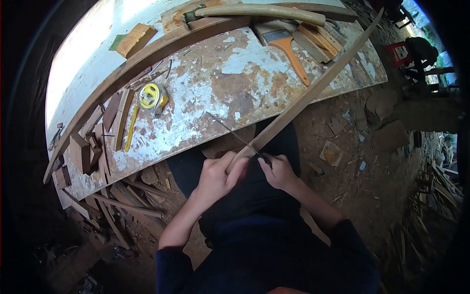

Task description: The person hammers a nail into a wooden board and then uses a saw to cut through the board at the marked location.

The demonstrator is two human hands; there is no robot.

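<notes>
A long, slightly curved wooden strip (299,105) runs from my lap up across the table's right edge. My left hand (219,175) is closed around its near end. In my right hand (279,173) is one end of a slim dark metal tool (226,128), perhaps a file; the fingers hide its grip. The tool lies crosswise over the strip just ahead of my left hand, its tip pointing up and left over the table edge. Both hands are above my lap, close together.
The paint-worn table (196,105) carries a yellow tape measure (152,98), a paintbrush (290,55), a wooden-handled hammer-like tool (259,12), a long curved timber (142,60), and wood offcuts (80,153). More scrap wood (129,208) lies on the floor.
</notes>
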